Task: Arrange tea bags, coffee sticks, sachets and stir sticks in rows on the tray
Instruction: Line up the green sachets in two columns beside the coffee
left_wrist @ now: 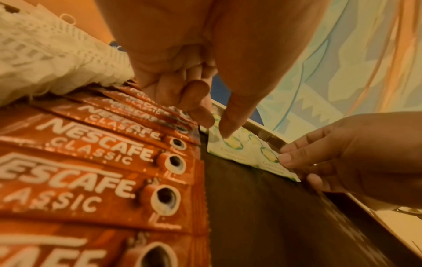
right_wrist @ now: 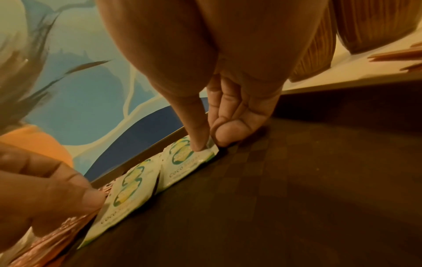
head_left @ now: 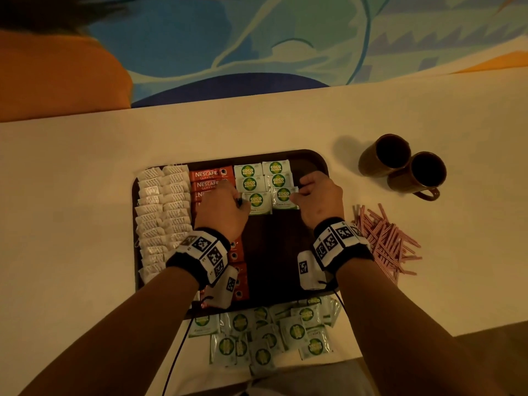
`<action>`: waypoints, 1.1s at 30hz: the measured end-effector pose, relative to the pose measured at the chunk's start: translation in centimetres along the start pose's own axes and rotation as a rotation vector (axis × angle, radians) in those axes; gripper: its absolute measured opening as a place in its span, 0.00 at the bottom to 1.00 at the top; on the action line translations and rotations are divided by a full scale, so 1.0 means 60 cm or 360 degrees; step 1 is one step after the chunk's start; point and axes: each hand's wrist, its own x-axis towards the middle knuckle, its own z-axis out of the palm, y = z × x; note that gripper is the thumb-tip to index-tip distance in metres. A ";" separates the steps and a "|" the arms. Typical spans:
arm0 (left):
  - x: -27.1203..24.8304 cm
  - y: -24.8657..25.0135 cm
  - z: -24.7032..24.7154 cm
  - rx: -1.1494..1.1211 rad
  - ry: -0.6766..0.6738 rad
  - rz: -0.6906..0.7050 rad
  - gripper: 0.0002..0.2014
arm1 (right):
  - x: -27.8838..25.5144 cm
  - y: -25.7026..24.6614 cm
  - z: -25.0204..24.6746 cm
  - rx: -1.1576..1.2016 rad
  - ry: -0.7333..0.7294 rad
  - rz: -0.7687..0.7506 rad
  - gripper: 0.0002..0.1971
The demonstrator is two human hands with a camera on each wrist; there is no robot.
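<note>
A dark tray point(head_left: 314, 161) holds two columns of white tea bags point(head_left: 163, 207), a column of red coffee sticks point(head_left: 210, 175) and two short columns of green-and-white sachets point(head_left: 263, 178). My left hand point(head_left: 241, 202) has its fingers curled at the left edge of the nearest left sachet point(head_left: 258, 202), and its thumb presses on that sachet point(left_wrist: 230, 146). My right hand point(head_left: 295, 192) pinches the right edge of the nearest right sachet point(right_wrist: 189, 160) between thumb and forefinger. Both sachets lie flat on the tray.
Several loose sachets point(head_left: 268, 332) lie heaped on the table just in front of the tray. A pile of pink stir sticks point(head_left: 385, 241) lies to the tray's right, and two brown mugs point(head_left: 400, 167) stand behind it. The tray's near middle and right point(head_left: 274, 252) show bare.
</note>
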 end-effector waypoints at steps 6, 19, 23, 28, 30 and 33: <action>-0.017 0.009 0.011 0.0121 -0.0047 0.0366 0.17 | 0.000 -0.004 0.000 -0.0030 0.0013 -0.0022 0.19; -0.021 0.002 0.023 0.0252 -0.0115 0.0416 0.22 | 0.003 -0.009 -0.004 -0.0091 0.0008 -0.0060 0.18; -0.022 0.002 0.025 0.0281 -0.0062 0.0452 0.23 | 0.004 -0.009 -0.001 -0.0110 0.0013 -0.0071 0.18; -0.018 -0.007 0.025 0.0332 0.0166 0.0490 0.28 | 0.005 -0.005 0.002 -0.0113 0.0028 -0.0084 0.18; -0.018 -0.007 0.026 0.0401 0.0162 0.0537 0.27 | 0.005 -0.005 0.002 -0.0108 0.0025 -0.0084 0.18; -0.018 -0.006 0.028 0.0457 0.0134 0.0577 0.25 | 0.006 -0.006 0.004 -0.0106 0.0020 -0.0080 0.17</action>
